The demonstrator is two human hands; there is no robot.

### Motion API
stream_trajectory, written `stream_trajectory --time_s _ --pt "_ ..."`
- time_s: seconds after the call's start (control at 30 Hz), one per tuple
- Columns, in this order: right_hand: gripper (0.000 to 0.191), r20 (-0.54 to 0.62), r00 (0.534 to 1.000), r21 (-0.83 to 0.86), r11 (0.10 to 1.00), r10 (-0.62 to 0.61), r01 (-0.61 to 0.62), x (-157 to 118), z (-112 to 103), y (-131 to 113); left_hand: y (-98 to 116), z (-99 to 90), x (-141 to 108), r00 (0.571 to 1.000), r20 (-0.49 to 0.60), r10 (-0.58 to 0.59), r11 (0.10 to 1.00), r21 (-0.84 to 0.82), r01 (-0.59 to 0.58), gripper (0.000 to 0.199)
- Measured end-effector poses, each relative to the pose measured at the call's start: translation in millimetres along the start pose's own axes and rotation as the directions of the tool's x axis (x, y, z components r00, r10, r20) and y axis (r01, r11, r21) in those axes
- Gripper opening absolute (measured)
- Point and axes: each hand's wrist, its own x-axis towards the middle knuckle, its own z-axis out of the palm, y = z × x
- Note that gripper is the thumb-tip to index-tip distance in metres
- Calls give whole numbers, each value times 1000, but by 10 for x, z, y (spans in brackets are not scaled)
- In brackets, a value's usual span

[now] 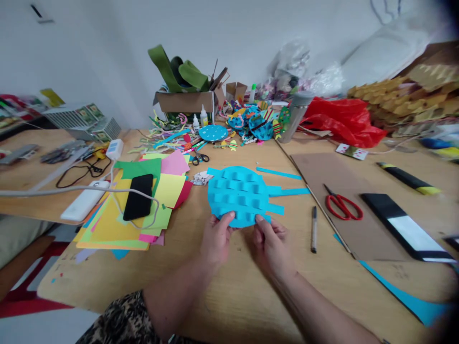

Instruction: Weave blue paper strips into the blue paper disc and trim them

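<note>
Between my two hands I hold a round blue paper disc (236, 193) by its near edge, tilted up off the table. Rows of raised paper loops cover its face. My left hand (219, 235) pinches the lower left edge, thumb on top. At the lower right edge, my right hand (269, 237) pinches the paper the same way. Blue paper strips (289, 192) show just right of the disc; whether any join it I cannot tell. Another blue strip (278, 173) lies apart behind them. A crumpled whitish scrap (201, 178) sits by the disc's left edge.
Left lie coloured paper sheets (114, 229) with a black phone (138, 197) and a white cable. On the right are a pen (314, 230), red-handled scissors (343, 206) and brown cardboard (322, 172). Behind stand glue bottles (203, 117), a box (186, 102) and a steel flask (296, 117).
</note>
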Motion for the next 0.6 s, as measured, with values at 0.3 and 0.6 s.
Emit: stream_trajectory --time_s 0.3,0.6 --pt "42 -9 1000 49 999 -8 9 48 -62 -4 87 59 -19 996 86 -25 998 67 19 37" --pt "45 -41 998 2 999 -41 41 97 -77 -92 179 -48 144 987 -115 114 988 116 -101 26"
